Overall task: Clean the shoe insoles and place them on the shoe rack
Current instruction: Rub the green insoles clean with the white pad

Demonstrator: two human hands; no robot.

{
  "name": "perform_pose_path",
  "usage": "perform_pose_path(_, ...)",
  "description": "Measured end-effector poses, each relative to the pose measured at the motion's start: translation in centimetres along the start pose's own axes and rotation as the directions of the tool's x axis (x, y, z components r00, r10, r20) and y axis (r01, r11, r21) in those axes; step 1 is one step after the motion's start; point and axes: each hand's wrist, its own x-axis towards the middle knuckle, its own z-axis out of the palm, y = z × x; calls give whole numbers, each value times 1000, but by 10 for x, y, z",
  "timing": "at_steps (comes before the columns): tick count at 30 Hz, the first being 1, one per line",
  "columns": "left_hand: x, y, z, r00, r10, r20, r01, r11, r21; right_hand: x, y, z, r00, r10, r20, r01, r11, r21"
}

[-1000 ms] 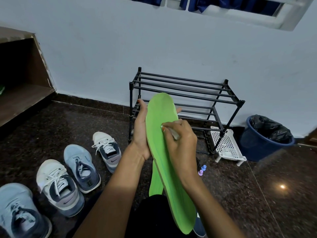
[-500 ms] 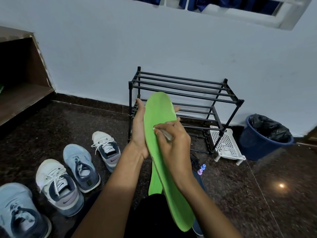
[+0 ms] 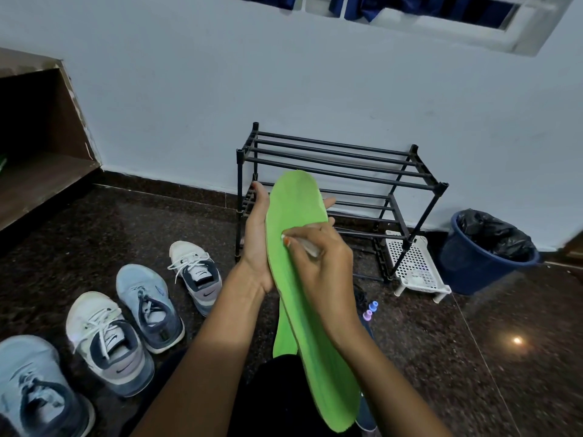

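Bright green insole (image 3: 303,279); black shoe rack (image 3: 340,162); blue bin (image 3: 470,269) with black liner; white perforated tray (image 3: 413,263); dark speckled floor (image 3: 142,222).

Single head-worn view, looking forward and down — close over hands (image 3: 318,266), wall beyond

Four sneakers (image 3: 148,310) sitting in a loose row on the dark speckled floor (image 3: 504,357), left side, alternating white and pale blue. Blue bucket (image 3: 467,275) standing far right against the wall, black bag (image 3: 495,231) lining it. White perforated plastic stool (image 3: 413,266) standing just left of the bucket. Two small bottle caps (image 3: 369,310), lilac and blue, showing near centre. Brown wooden shelf (image 3: 41,181) running along far left.
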Motion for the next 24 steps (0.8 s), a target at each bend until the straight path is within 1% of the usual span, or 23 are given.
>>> perform_pose_path(4,1,-1,-3,1000,-4,7,4,1000,0,0,0,2,1000,-1,-22,1,1000,15)
perform_pose_path(8,0,1,-3,1000,11,1,-11,999,-36,-25,-4,2,997,-6,75,0,996,88)
perform_pose_path(10,0,2,-2,1000,13,0,-13,999,-47,-33,-5,2,995,-24,94,15,995,94)
perform_pose_path(13,0,1,-1,1000,4,-5,-4,999,-35,-25,-1,0,996,-31,84,27,998,51)
perform_pose_path(16,0,0,-1,1000,-2,-16,2,1000,8,-7,5,-2,1000,-27,14,27,999,-17)
perform_pose_path(19,1,0,-2,1000,1,-25,-1,1000,6,1,7,0,1000,-2,-21,2,1000,-23)
perform_pose_path(22,0,0,-1,999,-1,-34,0,1000,-12,-9,3,1,1000,2,-10,-2,1000,-6)
perform_pose_path(24,-1,2,-1,999,4,-42,-6,1000,-31,-22,0,1,999,-17,35,16,999,28)
